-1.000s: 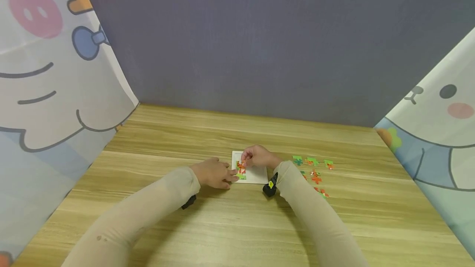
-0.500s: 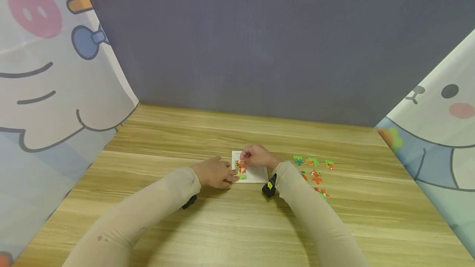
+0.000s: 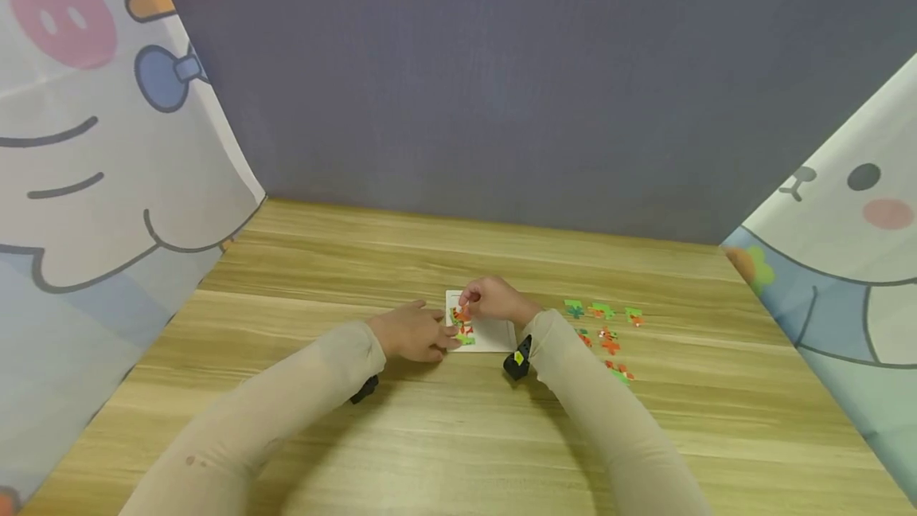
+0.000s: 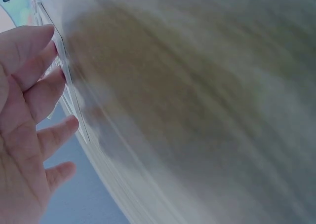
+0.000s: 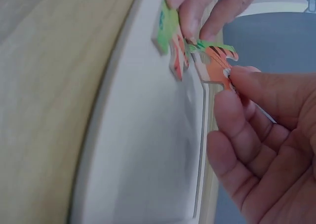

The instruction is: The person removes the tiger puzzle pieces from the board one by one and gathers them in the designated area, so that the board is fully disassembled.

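A white puzzle board lies in the middle of the table, with green and red jigsaw pieces along its left side. My left hand rests at the board's left edge, its fingers stretched over those pieces. In the left wrist view its fingers are spread along the edge. Between thumb and fingertips my right hand pinches an orange jigsaw piece with black stripes and a green edge. This piece is tilted over the board's far left part, close to the placed ones.
Several loose jigsaw pieces, green, orange and red, lie to the right of the board in rough rows. The wooden table meets a dark grey wall at the back. Printed cartoon curtains hang at both sides.
My right hand has shifted slightly left with the orange piece, over the upper left of the board. The left hand stays in place at the board's edge.
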Motion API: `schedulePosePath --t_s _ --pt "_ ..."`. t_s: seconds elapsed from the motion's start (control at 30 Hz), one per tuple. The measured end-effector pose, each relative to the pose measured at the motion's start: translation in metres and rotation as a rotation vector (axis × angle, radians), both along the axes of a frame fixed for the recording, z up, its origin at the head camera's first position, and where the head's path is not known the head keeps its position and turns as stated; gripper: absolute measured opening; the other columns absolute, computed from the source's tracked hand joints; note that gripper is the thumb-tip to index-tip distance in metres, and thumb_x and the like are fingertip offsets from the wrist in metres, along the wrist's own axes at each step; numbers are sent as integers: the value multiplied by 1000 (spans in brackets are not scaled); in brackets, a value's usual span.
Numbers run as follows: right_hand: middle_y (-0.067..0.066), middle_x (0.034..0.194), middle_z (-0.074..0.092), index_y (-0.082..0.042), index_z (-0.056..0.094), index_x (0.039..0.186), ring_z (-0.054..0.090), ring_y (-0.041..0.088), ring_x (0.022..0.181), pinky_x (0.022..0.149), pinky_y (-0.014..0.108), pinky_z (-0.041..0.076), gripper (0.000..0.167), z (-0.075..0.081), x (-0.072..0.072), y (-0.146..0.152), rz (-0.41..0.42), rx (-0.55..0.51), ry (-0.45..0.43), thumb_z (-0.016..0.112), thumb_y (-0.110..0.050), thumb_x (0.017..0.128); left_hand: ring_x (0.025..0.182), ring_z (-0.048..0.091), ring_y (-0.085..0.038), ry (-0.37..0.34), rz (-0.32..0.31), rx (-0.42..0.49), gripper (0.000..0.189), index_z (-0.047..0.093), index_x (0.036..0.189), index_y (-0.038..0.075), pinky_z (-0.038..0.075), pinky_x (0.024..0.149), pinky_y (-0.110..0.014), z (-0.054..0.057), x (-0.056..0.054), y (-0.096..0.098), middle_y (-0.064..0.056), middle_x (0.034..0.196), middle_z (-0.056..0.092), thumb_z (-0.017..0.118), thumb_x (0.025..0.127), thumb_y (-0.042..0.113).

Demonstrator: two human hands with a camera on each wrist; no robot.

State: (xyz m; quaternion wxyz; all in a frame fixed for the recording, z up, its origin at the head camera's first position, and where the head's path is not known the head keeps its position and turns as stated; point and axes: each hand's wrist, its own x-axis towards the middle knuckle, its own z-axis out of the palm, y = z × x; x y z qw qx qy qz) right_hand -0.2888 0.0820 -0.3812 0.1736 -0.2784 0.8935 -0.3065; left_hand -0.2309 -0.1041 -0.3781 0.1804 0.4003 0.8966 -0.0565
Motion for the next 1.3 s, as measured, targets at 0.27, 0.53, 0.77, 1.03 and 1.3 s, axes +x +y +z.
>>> schedulePosePath --t_s 0.27,0.53,0.77,1.03,1.3 --pt "3 74 63 5 68 92 50 7 60 58 21 44 17 -1 -2 13 -78 -82 -53 53 8 84 139 31 -26 -25 12 25 44 52 140 28 24 112 -52 2 1 -2 10 145 42 55 97 39" --pt "6 83 66 4 67 98 61 11 71 67 27 53 16 1 -3 28 -117 -71 -87 55 4 87 138 34 -24 -31 11 41 44 53 139 27 25 111 -52 1 0 -1 9 145 43 54 97 40" --pt "5 81 66 4 67 99 59 12 69 66 28 52 14 1 -5 42 -131 -78 -78 58 1 89 130 45 -25 16 -47 73 36 61 131 24 34 106 -53 1 -4 -2 3 141 50 56 97 35" --pt "6 80 65 8 66 98 59 11 67 65 28 53 13 -2 -6 57 -158 -145 -126 57 4 89 131 45 -27 -39 -21 146 30 65 125 21 32 107 -54 4 -7 -4 -2 142 49 58 97 30" --pt "7 83 65 9 65 99 61 13 69 67 30 54 12 6 0 69 -171 -175 -150 60 2 90 138 33 -29 -67 125 153 59 42 147 15 26 110 -55 5 -15 -1 -7 151 36 60 95 37"
